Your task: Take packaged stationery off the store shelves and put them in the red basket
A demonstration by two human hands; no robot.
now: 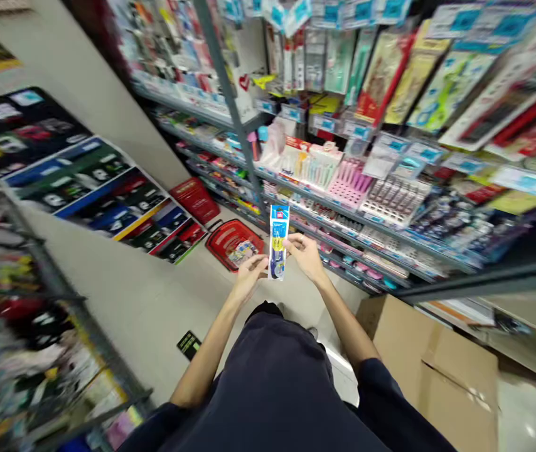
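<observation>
I hold a narrow blue and white blister pack (pixel 278 241) upright in front of me, in a shop aisle. My left hand (pixel 250 275) grips its lower left edge with curled fingers. My right hand (pixel 304 255) pinches its right edge near the middle. The pack's print is too small to read. Behind it stand shelves (pixel 343 207) full of carded goods and small boxed items.
A red shopping basket (pixel 231 242) with a few packs in it sits on the floor ahead, a second red basket (pixel 196 198) behind it. A cardboard box (pixel 437 370) stands at my right. Another rack (pixel 37 326) lines the left. Printed floor graphics (pixel 84 182) run along the aisle.
</observation>
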